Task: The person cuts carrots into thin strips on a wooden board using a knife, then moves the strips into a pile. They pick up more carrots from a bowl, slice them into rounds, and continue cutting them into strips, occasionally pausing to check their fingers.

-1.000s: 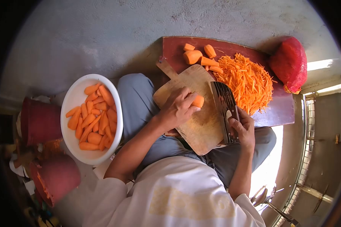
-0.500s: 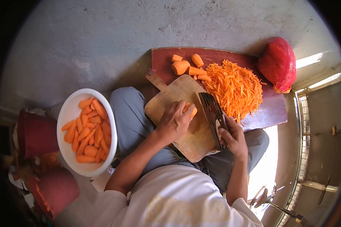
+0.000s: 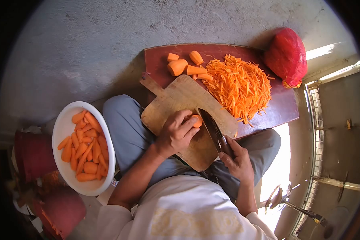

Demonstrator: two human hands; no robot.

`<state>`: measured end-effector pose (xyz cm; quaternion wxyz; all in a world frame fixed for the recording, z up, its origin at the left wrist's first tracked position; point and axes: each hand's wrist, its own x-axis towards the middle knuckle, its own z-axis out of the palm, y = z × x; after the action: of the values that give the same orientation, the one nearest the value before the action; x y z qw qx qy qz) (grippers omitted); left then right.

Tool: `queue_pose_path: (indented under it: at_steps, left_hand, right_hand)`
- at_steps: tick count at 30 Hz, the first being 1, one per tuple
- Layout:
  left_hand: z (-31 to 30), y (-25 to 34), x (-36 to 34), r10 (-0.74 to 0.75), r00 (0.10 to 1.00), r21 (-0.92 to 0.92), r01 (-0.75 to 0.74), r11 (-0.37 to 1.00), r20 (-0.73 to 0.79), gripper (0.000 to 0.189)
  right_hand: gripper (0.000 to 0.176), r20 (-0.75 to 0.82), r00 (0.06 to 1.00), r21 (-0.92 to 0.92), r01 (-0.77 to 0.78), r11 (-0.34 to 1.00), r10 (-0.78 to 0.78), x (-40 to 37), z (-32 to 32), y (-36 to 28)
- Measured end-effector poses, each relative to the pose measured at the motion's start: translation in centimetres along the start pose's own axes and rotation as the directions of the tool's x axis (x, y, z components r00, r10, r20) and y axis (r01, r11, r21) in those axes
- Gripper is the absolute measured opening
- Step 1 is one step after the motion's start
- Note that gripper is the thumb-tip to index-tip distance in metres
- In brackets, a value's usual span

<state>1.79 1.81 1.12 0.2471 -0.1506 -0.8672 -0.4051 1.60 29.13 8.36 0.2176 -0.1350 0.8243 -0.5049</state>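
My left hand (image 3: 177,132) is closed around a piece of carrot (image 3: 197,121), pressing it on the wooden cutting board (image 3: 204,154). The carrot's cut end faces right. In my right hand (image 3: 240,162) is the handle of a broad kitchen knife (image 3: 211,126). Its dark blade stands upright on edge, right beside the carrot; whether it touches cannot be made out. Past the board lies a heap of carrot strips (image 3: 240,86). Several carrot chunks (image 3: 177,67) sit left of the heap.
A red low table (image 3: 156,60) carries the heap and a full red bag (image 3: 288,56). On the left stands a white basin (image 3: 61,132) of peeled carrots, with two red buckets (image 3: 66,208) beyond it. A rough wall (image 3: 120,36) runs behind.
The knife has moved left to the carrot, its blade turning from flat-on to edge-on. My left hand keeps its hold on the carrot. The whole view has shifted slightly.
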Motion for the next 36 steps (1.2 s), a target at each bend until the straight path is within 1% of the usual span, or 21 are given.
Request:
queue_pose_path:
  at_steps: [1, 2, 5, 6, 8, 11, 15, 16, 18, 21, 22, 25, 26, 27, 28, 29, 30, 31, 32, 34, 36]
  left_hand:
    - [-0.1, 0.0, 0.1, -0.049, 0.999, -0.028, 0.050, 0.998, 0.007, 0.039]
    - [-0.4, 0.0, 0.4, -0.016, 0.999, -0.009, 0.017, 1.000, 0.044, 0.038]
    - [-0.2, -0.2, 1.3, -0.010, 0.999, 0.027, 0.009, 1.000, 0.050, 0.032]
    - [-0.1, -0.6, 2.2, -0.015, 0.998, 0.027, 0.014, 1.000, 0.055, 0.027]
    - [0.4, -2.2, 4.2, -0.055, 0.997, 0.038, 0.053, 0.998, 0.060, 0.027]
    - [1.8, -4.4, 7.6, -0.088, 0.996, 0.015, 0.088, 0.996, 0.022, 0.026]
    - [1.8, -4.8, 9.6, -0.042, 0.994, 0.038, 0.046, 0.998, -0.099, 0.026]
    - [1.4, -4.6, 9.5, 0.012, 0.995, 0.063, -0.006, 0.998, -0.098, 0.026]
    - [-0.7, -3.9, 8.2, 0.096, 0.992, 0.139, -0.084, 0.987, -0.081, 0.026]
    - [-5.2, -3.2, 4.9, 0.086, 0.994, 0.191, -0.097, 0.977, 0.065, 0.025]
    - [-7.1, -2.9, 4.2, 0.090, 0.993, 0.237, -0.104, 0.966, 0.072, 0.021]
    - [-12.6, -2.5, 1.9, 0.014, 1.000, 0.342, -0.022, 0.939, 0.028, 0.020]
    - [-14.4, -2.8, 1.1, 0.011, 0.999, 0.401, 0.009, 0.916, -0.046, 0.019]
    - [-16.8, -2.4, 1.0, 0.105, 0.994, 0.538, -0.092, 0.838, 0.007, 0.020]
    - [-18.4, -3.0, -0.4, -0.017, 0.999, 0.610, 0.038, 0.792, -0.040, 0.020]
    - [-20.1, -3.5, -1.5, -0.141, 0.982, 0.604, 0.188, 0.774, -0.126, 0.021]
    - [-22.1, -3.6, -2.2, -0.235, 0.959, 0.639, 0.279, 0.717, -0.156, 0.019]
    - [-24.2, -5.3, -3.8, -0.226, 0.964, 0.769, 0.251, 0.587, -0.142, 0.017]
    - [-26.5, -6.6, -5.4, -0.329, 0.936, 0.803, 0.290, 0.520, -0.125, 0.017]
    - [-29.1, -7.4, -8.1, -0.608, 0.768, 0.820, 0.471, 0.325, -0.200, 0.017]
    - [-31.8, -8.7, -11.6, -0.710, 0.688, 0.888, 0.410, 0.210, -0.150, 0.018]
  right_hand:
    - [0.051, 0.002, 1.000, -0.011, -0.005, 1.000, 0.005, 0.1, 0.0, -0.3]
    - [0.051, 0.006, 1.000, -0.022, -0.005, 1.000, 0.005, 0.2, 0.0, -0.4]
    - [0.053, 0.004, 1.000, 0.041, -0.006, 0.999, 0.006, 0.5, -0.3, 0.9]
    - [0.053, -0.034, 0.998, 0.133, -0.039, 0.990, 0.044, 0.7, -0.1, 1.3]
    - [0.054, -0.092, 0.987, 0.315, -0.096, 0.944, 0.131, 1.1, 0.2, 2.0]
    - [0.053, -0.113, 0.986, 0.486, -0.056, 0.872, 0.126, 2.1, 0.2, 3.1]
    - [0.043, -0.137, 0.984, 0.483, -0.034, 0.875, 0.114, 2.3, -0.1, 4.1]
    - [0.041, -0.161, 0.981, 0.480, -0.017, 0.877, 0.107, 2.2, -0.2, 4.4]
    - [0.038, -0.177, 0.979, 0.489, 0.001, 0.872, 0.098, 2.1, 0.2, 5.2]
    - [0.033, -0.168, 0.981, 0.414, -0.019, 0.910, 0.096, 2.3, 0.0, 6.0]
    - [0.034, -0.189, 0.978, 0.410, -0.002, 0.912, 0.086, 2.4, 0.2, 5.8]
    - [0.042, -0.179, 0.983, 0.385, 0.041, 0.922, 0.031, 2.8, 0.2, 5.8]
    - [0.042, -0.158, 0.987, 0.392, 0.040, 0.919, 0.024, 2.9, 0.2, 6.0]
    - [0.043, -0.144, 0.989, 0.394, 0.041, 0.918, 0.018, 3.0, 0.0, 6.3]
    - [0.043, -0.133, 0.991, 0.393, 0.042, 0.919, 0.011, 2.9, -0.1, 6.4]
    - [0.044, -0.135, 0.991, 0.381, 0.037, 0.924, 0.016, 2.8, -0.2, 6.3]
    - [0.045, -0.137, 0.990, 0.368, 0.031, 0.929, 0.021, 2.8, -0.2, 6.2]
    - [0.045, -0.139, 0.990, 0.355, 0.028, 0.934, 0.024, 2.8, -0.2, 6.0]
    - [0.046, -0.151, 0.988, 0.354, 0.029, 0.935, 0.026, 2.8, -0.1, 5.9]
    - [0.047, -0.168, 0.985, 0.355, 0.031, 0.934, 0.031, 2.7, 0.2, 5.9]
    - [0.047, -0.175, 0.984, 0.345, 0.025, 0.938, 0.038, 2.8, 0.3, 5.8]
